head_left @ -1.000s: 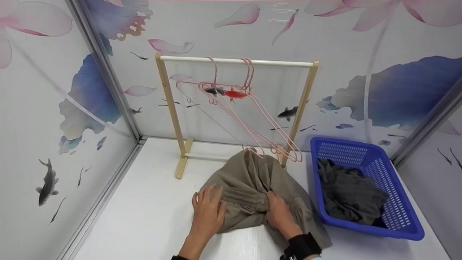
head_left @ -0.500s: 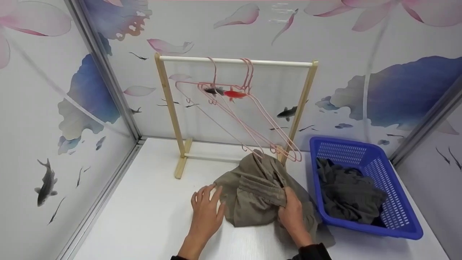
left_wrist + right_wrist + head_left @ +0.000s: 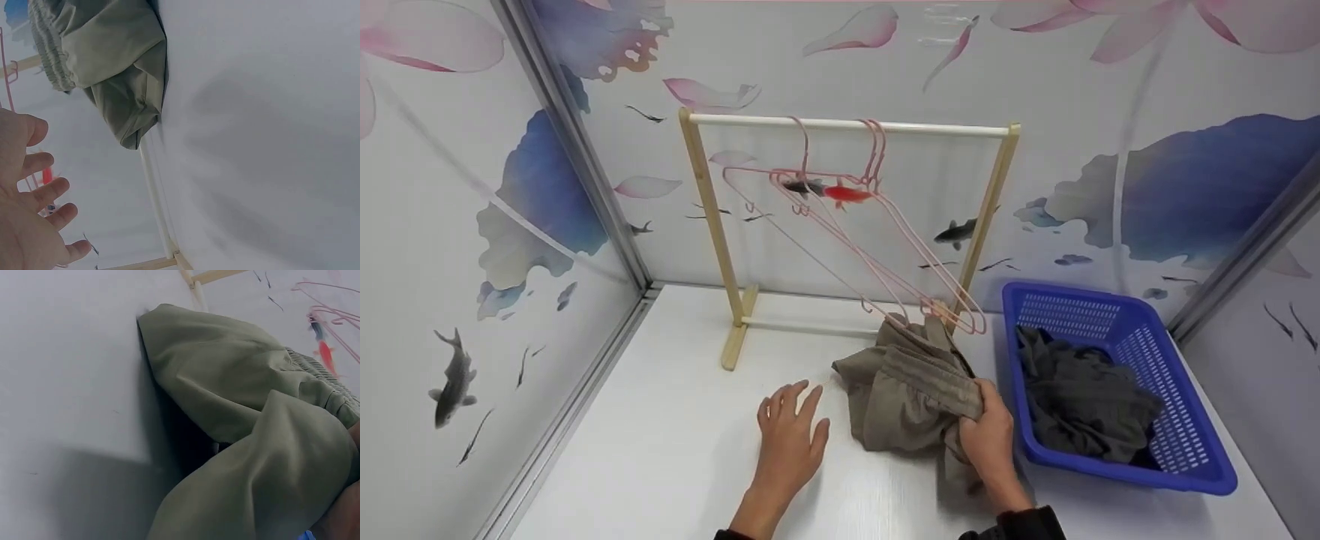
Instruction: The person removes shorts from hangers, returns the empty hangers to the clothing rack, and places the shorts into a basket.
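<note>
Head view first: the right hand (image 3: pixel 988 433) has its grip clenched around the elastic waistband of a bunched-up olive garment (image 3: pixel 911 394), which sits in a heap on the white worktop (image 3: pixel 675 450), just left of the blue basket (image 3: pixel 1185 457). The left hand (image 3: pixel 789 435) is flat on the worktop with fingers spread, grip released, holding nothing and sitting just beside the garment's left edge without touching it. Behind the garment there's a small wooden rack (image 3: pixel 847 129) with a few pink hangers (image 3: pixel 877 247) hooked on the rail, their lower ends hanging down right above the cloth. The basket has a dark grey piece of clothing (image 3: pixel 1084 405) crumpled inside it.

Left wrist view: the left hand (image 3: pixel 28 219) shows at the edge, fingers straight and apart, nothing in them. The olive garment (image 3: pixel 107 62) is a little way off from the fingertips, resting against the worktop (image 3: pixel 264 140), with the ribbed waistband visible.

Right wrist view: mostly cloth. The olive garment (image 3: pixel 253 439) fills the frame in thick folds lying on the worktop (image 3: pixel 67 371), and only a sliver of the right hand (image 3: pixel 343 517) peeks out at the corner, so the fingers themselves can't really be seen here.
</note>
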